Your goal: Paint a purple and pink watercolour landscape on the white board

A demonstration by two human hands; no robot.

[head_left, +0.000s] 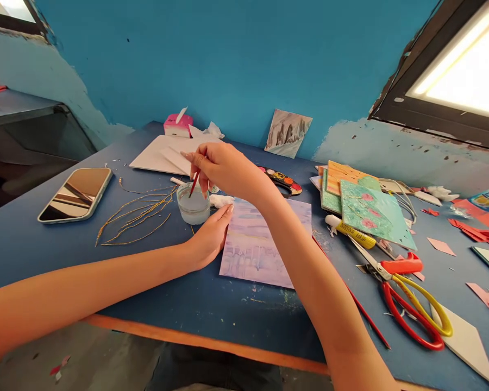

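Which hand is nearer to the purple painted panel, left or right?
Left. The left hand is at the panel's left edge; the right hand is raised above the water cup, holding a brush.

Front strip: we could pass low over the bare worktop between the painted panel and the front edge.
Left: our low way runs between phone and left forearm; gold wires lie beyond.
Middle: cup with upright brush blocks us.
Above panel: right forearm crosses.
Right: scissors, glue tube and 1 stack of paintings obstruct us.
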